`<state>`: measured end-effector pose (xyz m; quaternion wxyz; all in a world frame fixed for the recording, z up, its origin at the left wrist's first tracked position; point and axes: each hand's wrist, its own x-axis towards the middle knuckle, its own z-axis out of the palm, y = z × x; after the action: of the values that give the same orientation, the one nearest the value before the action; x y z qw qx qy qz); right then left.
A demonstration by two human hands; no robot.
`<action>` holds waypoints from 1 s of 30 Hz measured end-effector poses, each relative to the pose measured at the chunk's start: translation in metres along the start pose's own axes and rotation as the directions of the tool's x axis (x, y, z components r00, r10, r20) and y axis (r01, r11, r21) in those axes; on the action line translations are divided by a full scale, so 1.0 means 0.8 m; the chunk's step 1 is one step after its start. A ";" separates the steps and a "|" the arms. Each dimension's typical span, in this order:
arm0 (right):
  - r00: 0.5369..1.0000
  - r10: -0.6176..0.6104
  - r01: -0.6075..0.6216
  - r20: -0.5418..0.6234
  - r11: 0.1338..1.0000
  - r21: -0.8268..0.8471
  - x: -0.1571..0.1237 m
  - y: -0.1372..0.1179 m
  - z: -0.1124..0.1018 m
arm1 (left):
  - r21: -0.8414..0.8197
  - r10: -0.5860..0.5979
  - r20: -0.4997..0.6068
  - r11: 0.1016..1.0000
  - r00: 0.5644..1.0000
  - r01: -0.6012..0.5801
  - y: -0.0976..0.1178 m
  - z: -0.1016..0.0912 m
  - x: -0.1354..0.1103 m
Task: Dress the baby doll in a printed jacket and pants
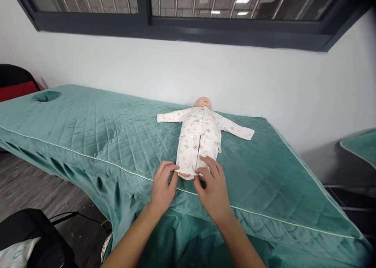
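A baby doll (pixel 202 102) lies on its back in a white patterned jacket (pixel 199 121) with both sleeves spread sideways. White patterned trousers (pixel 187 152) cover its legs, and a bit of one foot (pixel 185 176) shows under the near hem. My left hand (pixel 165 181) pinches the left corner of that trouser leg's hem between thumb and fingers. On the other side of the same hem, my right hand (pixel 212 185) has its thumb and index finger closed on the cloth, hiding part of the other leg.
The doll rests on a massage bed with a green quilted cover (pixel 123 131), close to its near edge. A face hole (pixel 47 96) is at the left end. A white wall and barred window stand behind. A black bag (pixel 35 236) is at lower left.
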<state>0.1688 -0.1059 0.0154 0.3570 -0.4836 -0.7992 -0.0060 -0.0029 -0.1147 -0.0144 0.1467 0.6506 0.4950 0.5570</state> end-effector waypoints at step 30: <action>0.947 0.313 -0.321 0.074 0.898 0.301 -0.056 0.038 -0.022 | 0.291 0.142 0.119 0.941 0.983 -0.172 0.039 0.038 -0.006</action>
<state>0.2147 -0.1306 -0.0071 0.4148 -0.5453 -0.7051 0.1830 0.0389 -0.1221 -0.0038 0.0251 0.7289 0.5126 0.4532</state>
